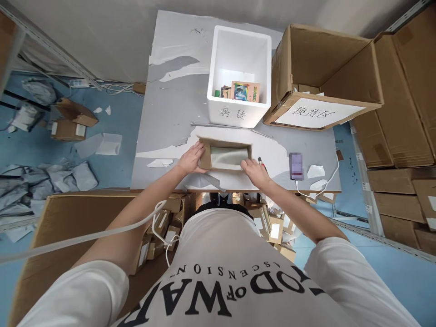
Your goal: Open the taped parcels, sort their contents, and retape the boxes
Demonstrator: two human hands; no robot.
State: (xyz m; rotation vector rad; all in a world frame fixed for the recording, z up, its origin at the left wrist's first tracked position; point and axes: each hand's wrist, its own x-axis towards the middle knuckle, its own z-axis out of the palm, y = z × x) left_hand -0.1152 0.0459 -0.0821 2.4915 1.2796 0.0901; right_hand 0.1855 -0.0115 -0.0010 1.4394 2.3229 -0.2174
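A small open cardboard box (205, 160) lies on the table near its front edge, with a smooth pale grey-green item (229, 157) inside; its kind I cannot make out. My left hand (191, 157) grips the box's left end, fingers at the far corner and thumb low at the near side. At the near right corner, my right hand (255, 172) is closed with its fingertips over the rim. Just beyond that hand, a red and black tool (261, 162), perhaps a box cutter, lies partly hidden.
Behind the box stand a white foam bin (225, 114) holding small colourful boxes and a large labelled carton (316, 113). A phone (296, 166) on a white cable lies to the right. Below the table's left edge, a big carton (85, 213) contains small parcels.
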